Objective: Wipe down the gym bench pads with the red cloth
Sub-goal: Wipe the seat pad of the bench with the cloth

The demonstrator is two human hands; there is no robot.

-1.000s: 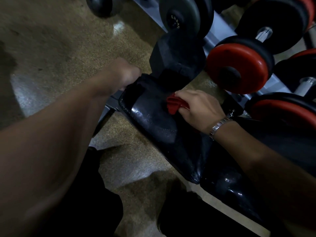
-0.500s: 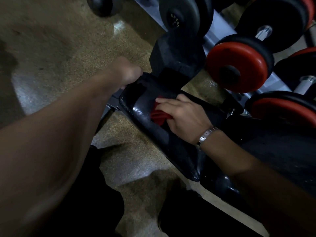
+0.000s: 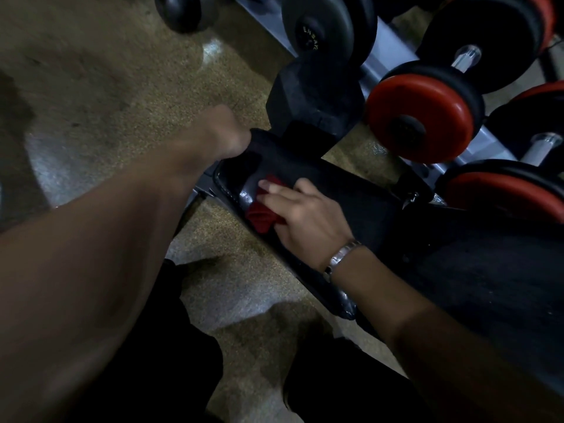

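The black gym bench runs from the centre to the lower right; its smaller seat pad (image 3: pixel 345 190) is glossy and the larger back pad (image 3: pixel 476 264) lies to the right. The red cloth (image 3: pixel 259 213) is bunched on the seat pad near its left edge. My right hand (image 3: pixel 305 215) presses the cloth onto the pad with fingers spread over it, and a metal watch is on that wrist. My left hand (image 3: pixel 225 135) grips the far end of the seat pad, its fingers curled over the edge and hidden behind it.
A dumbbell rack stands just behind the bench, with red-and-black dumbbells (image 3: pixel 421 114) and a black hex dumbbell (image 3: pixel 311 99) close to the pad's far end. Speckled tan floor (image 3: pixel 106 96) lies to the left. My dark-clad legs are at the bottom.
My right hand has slid the red cloth leftward and toward me across the seat pad. My left hand has stayed at the pad's far end.
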